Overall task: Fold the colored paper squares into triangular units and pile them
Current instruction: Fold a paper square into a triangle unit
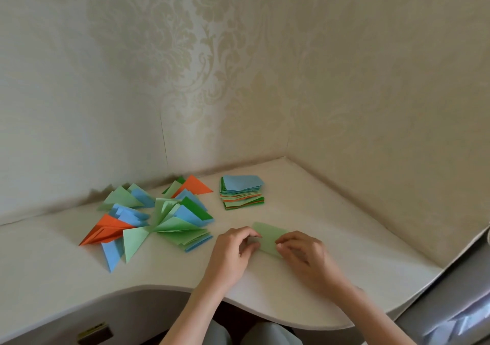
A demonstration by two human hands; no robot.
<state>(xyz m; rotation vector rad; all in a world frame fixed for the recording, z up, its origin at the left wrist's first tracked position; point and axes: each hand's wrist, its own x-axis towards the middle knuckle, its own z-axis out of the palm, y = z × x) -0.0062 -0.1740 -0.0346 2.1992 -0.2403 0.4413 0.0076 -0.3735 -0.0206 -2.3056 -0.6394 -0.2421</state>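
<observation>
Both forearms reach up from the desk's near edge. Between the fingertips lies a light green paper (pixel 269 238), folded to a strip on the desk (pixel 331 212). Left hand (pixel 233 249) pinches its left end with curled fingers; right hand (pixel 302 252) pinches its right end, knuckles raised.

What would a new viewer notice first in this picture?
First, the bright pile of folded triangles at the table's left, orange, blue and green. Behind it to the right stands a neat stack of squares. In front, the left hand and right hand pinch a light green paper.
</observation>
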